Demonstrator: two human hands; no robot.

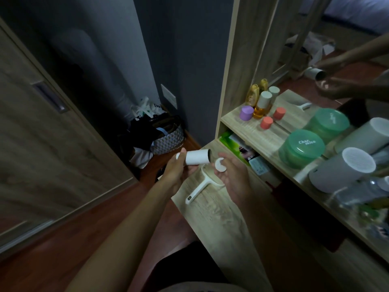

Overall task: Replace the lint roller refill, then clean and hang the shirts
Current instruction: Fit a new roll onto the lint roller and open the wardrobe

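Observation:
My left hand (pixel 176 173) grips a white lint roller refill tube (pixel 197 157), held level above the wooden vanity top (pixel 219 216), its dark open end facing right. My right hand (pixel 232 173) pinches a small white round end cap (pixel 220 164) just right of the tube's open end, a little apart from it. The white lint roller handle (pixel 196 191) lies flat on the vanity top below both hands, its frame partly hidden by my right hand. No shirts are in sight.
A mirror (pixel 328 60) on the right reflects my hands. The shelf (pixel 259 127) holds small bottles, pink and purple caps, two green lidded tubs (pixel 302 147) and a grey round device (pixel 345 169). A basket of clothes (pixel 166 135) stands on the floor by the wardrobe door (pixel 48 114).

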